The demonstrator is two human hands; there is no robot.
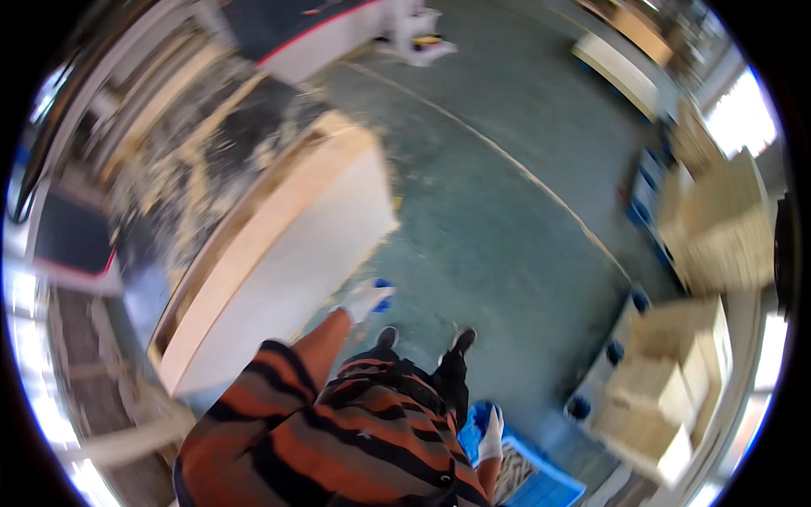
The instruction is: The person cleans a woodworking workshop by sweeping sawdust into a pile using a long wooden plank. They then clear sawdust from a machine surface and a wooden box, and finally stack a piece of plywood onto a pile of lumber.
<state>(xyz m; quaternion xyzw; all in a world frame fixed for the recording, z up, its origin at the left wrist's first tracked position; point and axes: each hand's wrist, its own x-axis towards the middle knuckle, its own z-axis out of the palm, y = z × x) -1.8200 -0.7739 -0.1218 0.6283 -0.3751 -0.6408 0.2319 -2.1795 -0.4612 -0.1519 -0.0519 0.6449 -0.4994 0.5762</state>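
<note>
left hand point(368, 298): gloved, on white board point(279, 262) edge, grip unclear
right hand point(490, 433): hanging loose
risk: board could tip, one-handed hold

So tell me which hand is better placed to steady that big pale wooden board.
Probably left: the gloved left hand is stretched out at the big pale wooden board's edge, while the right hand hangs low beside the blue crate.
</note>
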